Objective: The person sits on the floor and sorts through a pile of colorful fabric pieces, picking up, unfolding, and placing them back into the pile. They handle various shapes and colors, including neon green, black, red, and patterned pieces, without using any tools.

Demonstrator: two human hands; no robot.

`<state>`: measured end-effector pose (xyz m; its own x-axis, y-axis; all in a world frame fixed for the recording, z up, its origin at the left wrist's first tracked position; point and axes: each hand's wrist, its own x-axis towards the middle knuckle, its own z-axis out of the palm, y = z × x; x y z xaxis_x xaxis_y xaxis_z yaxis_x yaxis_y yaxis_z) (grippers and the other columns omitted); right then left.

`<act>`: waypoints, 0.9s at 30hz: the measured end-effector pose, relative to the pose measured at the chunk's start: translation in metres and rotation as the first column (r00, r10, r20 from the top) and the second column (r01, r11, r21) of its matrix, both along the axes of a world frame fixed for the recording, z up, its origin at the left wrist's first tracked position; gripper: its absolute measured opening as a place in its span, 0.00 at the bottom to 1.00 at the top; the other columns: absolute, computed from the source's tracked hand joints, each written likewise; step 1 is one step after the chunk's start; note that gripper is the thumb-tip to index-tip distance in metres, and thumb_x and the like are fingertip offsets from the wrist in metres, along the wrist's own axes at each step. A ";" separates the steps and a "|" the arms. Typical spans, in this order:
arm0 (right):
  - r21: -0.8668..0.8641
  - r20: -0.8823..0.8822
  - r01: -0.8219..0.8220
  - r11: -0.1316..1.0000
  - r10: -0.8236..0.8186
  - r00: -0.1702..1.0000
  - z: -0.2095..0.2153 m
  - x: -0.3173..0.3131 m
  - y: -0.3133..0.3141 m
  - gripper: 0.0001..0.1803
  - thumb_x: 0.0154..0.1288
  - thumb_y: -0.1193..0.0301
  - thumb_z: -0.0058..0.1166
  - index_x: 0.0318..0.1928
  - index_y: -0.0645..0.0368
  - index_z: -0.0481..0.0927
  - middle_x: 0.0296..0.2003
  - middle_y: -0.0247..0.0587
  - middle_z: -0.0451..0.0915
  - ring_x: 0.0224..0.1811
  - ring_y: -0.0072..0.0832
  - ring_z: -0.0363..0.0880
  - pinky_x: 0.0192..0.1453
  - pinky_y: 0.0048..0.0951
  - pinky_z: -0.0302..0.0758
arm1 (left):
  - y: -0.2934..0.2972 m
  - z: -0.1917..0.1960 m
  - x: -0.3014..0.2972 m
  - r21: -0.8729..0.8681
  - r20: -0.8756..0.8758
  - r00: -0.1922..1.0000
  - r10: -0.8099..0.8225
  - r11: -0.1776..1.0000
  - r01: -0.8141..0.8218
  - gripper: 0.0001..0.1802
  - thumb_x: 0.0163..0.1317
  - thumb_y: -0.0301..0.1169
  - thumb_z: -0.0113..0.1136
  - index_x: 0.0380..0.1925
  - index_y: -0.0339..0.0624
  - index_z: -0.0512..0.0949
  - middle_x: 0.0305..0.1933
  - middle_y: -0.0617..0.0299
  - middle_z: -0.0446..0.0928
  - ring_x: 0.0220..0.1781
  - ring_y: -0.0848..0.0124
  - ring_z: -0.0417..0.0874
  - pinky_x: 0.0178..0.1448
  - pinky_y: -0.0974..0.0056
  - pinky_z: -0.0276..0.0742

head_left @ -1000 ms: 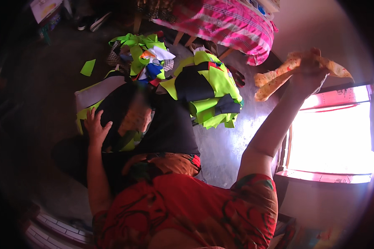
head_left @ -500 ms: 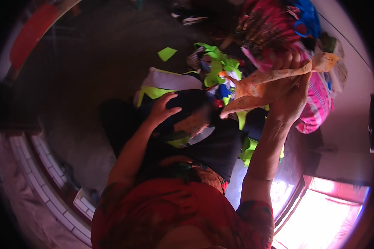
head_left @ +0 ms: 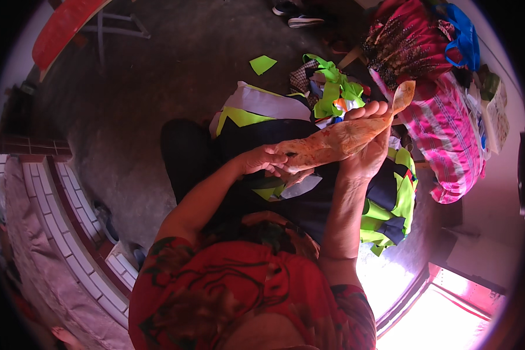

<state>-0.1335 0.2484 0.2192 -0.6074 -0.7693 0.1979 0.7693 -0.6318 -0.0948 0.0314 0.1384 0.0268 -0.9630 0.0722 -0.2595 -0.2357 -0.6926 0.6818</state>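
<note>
A thin orange-yellow patterned cloth (head_left: 332, 142) is stretched between my hands above my lap. My left hand (head_left: 256, 161) pinches its near left end with thumb and fingers. The upper right end lies across the upturned palm of my right hand (head_left: 372, 146), gripped beside the thumb, and a loose tip stands up past it. Under the cloth, a grey and neon-yellow fabric piece (head_left: 291, 188) lies on my dark-covered lap, partly hidden. Just beyond my left hand rests a pale grey and neon-yellow cloth (head_left: 268, 107).
A heap of neon and checked scraps (head_left: 338, 87) lies ahead, with one green scrap (head_left: 263, 64) apart on the floor. Dark and neon fabric (head_left: 391, 213) sits at my right. A pink plaid bundle (head_left: 443, 137) and blue bag (head_left: 464, 38) are far right; shoes (head_left: 305, 21) lie ahead.
My right hand has come down and inward with the cloth. My left hand has moved right and taken hold of the cloth's other end. The whole view has shifted slightly.
</note>
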 end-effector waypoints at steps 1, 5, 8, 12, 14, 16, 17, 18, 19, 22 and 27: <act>-0.001 0.004 0.001 1.000 -0.001 1.000 -0.002 0.001 0.001 0.14 0.74 0.62 0.40 0.48 0.55 0.76 0.49 0.35 0.79 0.54 0.34 0.76 0.60 0.44 0.71 | 0.002 0.001 0.000 -0.027 0.002 1.000 0.012 1.000 -0.012 0.32 0.62 0.41 0.60 0.62 0.39 0.63 0.57 0.56 0.74 0.57 0.61 0.77 0.53 0.54 0.75; -0.008 -0.044 0.010 1.000 -0.010 0.999 -0.015 -0.002 0.008 0.15 0.74 0.60 0.41 0.49 0.55 0.75 0.50 0.38 0.78 0.54 0.35 0.76 0.60 0.45 0.71 | -0.004 0.001 -0.004 -0.194 0.085 0.970 0.228 0.959 -0.209 0.20 0.60 0.36 0.62 0.50 0.37 0.76 0.50 0.57 0.78 0.53 0.66 0.79 0.52 0.58 0.76; 0.051 -0.146 0.060 0.997 -0.052 0.988 -0.026 -0.019 0.021 0.18 0.73 0.58 0.40 0.52 0.56 0.74 0.51 0.45 0.78 0.56 0.40 0.74 0.62 0.45 0.69 | -0.024 -0.003 0.005 -0.330 0.005 0.913 0.409 0.862 -0.384 0.15 0.57 0.33 0.63 0.42 0.36 0.80 0.44 0.61 0.80 0.47 0.71 0.80 0.53 0.65 0.75; 0.226 -0.347 0.300 0.927 -0.211 0.914 -0.055 -0.050 0.029 0.22 0.75 0.58 0.36 0.59 0.58 0.68 0.55 0.49 0.75 0.59 0.42 0.73 0.66 0.43 0.65 | -0.047 0.023 0.014 -0.325 -0.042 0.787 0.615 0.737 -0.593 0.13 0.58 0.31 0.61 0.41 0.36 0.80 0.42 0.62 0.81 0.45 0.73 0.80 0.52 0.68 0.74; 0.342 -0.303 0.301 0.890 -0.199 0.932 -0.074 -0.055 0.026 0.23 0.74 0.59 0.36 0.62 0.59 0.65 0.57 0.50 0.73 0.59 0.39 0.72 0.66 0.43 0.65 | -0.062 0.037 0.022 -0.261 -0.105 0.751 0.652 0.710 -0.654 0.12 0.62 0.33 0.58 0.40 0.38 0.80 0.45 0.60 0.81 0.46 0.72 0.81 0.52 0.66 0.75; 0.478 -0.266 0.317 0.819 -0.209 0.941 -0.089 -0.056 0.019 0.24 0.74 0.60 0.37 0.64 0.60 0.63 0.57 0.50 0.73 0.60 0.38 0.70 0.66 0.42 0.64 | -0.079 0.037 0.032 -0.208 -0.155 0.726 0.670 0.696 -0.687 0.09 0.64 0.34 0.56 0.38 0.40 0.77 0.44 0.60 0.81 0.46 0.70 0.81 0.51 0.62 0.77; 0.475 -0.214 0.259 0.841 -0.175 0.961 -0.097 -0.056 0.017 0.24 0.74 0.60 0.38 0.63 0.59 0.64 0.57 0.49 0.73 0.62 0.38 0.69 0.67 0.43 0.63 | -0.089 0.038 0.033 -0.213 -0.145 0.723 0.675 0.692 -0.689 0.08 0.64 0.34 0.55 0.36 0.41 0.76 0.43 0.59 0.80 0.46 0.69 0.82 0.51 0.61 0.78; 0.520 -0.160 0.246 0.818 -0.189 0.969 -0.104 -0.056 0.014 0.23 0.74 0.60 0.37 0.62 0.58 0.65 0.57 0.48 0.73 0.62 0.39 0.68 0.68 0.45 0.62 | -0.097 0.038 0.034 -0.198 -0.181 0.716 0.674 0.688 -0.698 0.07 0.65 0.34 0.55 0.34 0.43 0.74 0.41 0.60 0.80 0.44 0.69 0.82 0.49 0.60 0.79; 0.563 -0.105 0.226 0.795 -0.202 0.974 -0.107 -0.054 0.008 0.22 0.74 0.61 0.37 0.61 0.58 0.66 0.57 0.48 0.73 0.63 0.39 0.68 0.68 0.46 0.61 | -0.104 0.043 0.034 -0.213 -0.162 0.726 0.668 0.695 -0.687 0.07 0.65 0.34 0.55 0.34 0.43 0.74 0.41 0.60 0.80 0.44 0.69 0.82 0.47 0.60 0.80; 0.592 -0.016 0.139 0.794 -0.161 0.987 -0.116 -0.051 -0.001 0.20 0.75 0.61 0.36 0.59 0.57 0.68 0.57 0.46 0.74 0.63 0.40 0.67 0.68 0.49 0.61 | -0.131 0.054 0.042 -0.236 -0.143 0.793 0.592 0.758 -0.608 0.11 0.67 0.35 0.51 0.38 0.38 0.77 0.45 0.57 0.80 0.45 0.67 0.82 0.49 0.58 0.80; 0.525 0.058 0.042 0.850 -0.086 0.995 -0.143 -0.064 -0.024 0.19 0.74 0.62 0.37 0.58 0.58 0.71 0.56 0.44 0.75 0.62 0.39 0.69 0.69 0.52 0.60 | -0.160 0.057 0.036 -0.377 0.015 0.782 0.623 0.728 -0.573 0.17 0.66 0.38 0.52 0.48 0.40 0.78 0.45 0.60 0.80 0.45 0.70 0.82 0.47 0.61 0.80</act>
